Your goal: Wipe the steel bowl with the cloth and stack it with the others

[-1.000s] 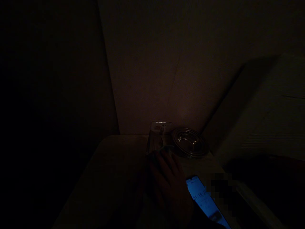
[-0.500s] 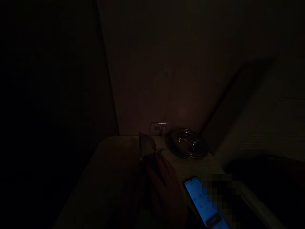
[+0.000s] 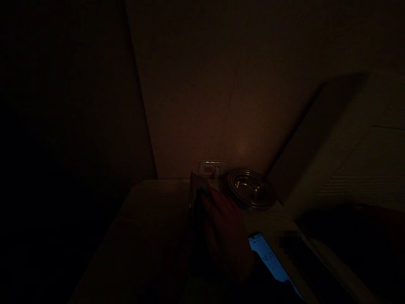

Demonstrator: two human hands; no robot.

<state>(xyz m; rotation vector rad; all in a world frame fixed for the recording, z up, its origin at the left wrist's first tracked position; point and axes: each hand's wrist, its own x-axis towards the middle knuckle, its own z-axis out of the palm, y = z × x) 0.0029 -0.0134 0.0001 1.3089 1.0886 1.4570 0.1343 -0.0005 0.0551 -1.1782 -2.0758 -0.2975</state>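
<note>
The scene is very dark. My right hand (image 3: pixel 226 230) is curled around a dark cloth (image 3: pixel 202 198), pressing it to the face of a thin metal plate (image 3: pixel 196 181). That plate stands on edge, with its rim up and its lower part lost in shadow. Faintly reddish in the gloom, my left hand (image 3: pixel 177 259) is low beside the plate; its fingers cannot be made out. A stack of round metal plates (image 3: pixel 249 188) rests just beyond my right hand.
A lit phone (image 3: pixel 268 259) lies on the pale tabletop (image 3: pixel 142 211), right of my right forearm. Behind the table, a socket panel (image 3: pixel 212 168) with something plugged in sits low on the wall (image 3: pixel 190 105). A dark bulky shape fills the right side.
My right hand has shifted slightly up and right with the cloth. The upright plate is turned more edge-on. My sleeve covers more of the phone, and its displayed time digits differ.
</note>
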